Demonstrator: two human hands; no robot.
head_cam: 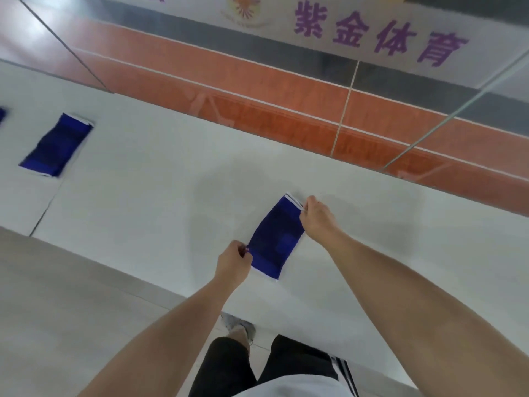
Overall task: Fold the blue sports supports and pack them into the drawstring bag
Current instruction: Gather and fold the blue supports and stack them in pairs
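Observation:
A blue sports support [276,239] with white edges lies flat on the white table [143,202], slanted from near left to far right. My left hand [233,265] pinches its near left corner. My right hand [316,220] pinches its far right corner at the white band. A second blue support [57,146] lies flat at the far left of the table. A sliver of another blue piece [1,114] shows at the left frame edge. No drawstring bag is in view.
The table's front edge runs diagonally past my legs and a shoe [240,328] on the grey floor. Beyond the table's far edge lies orange and grey sports flooring [257,90] with a white banner [372,30] bearing purple characters.

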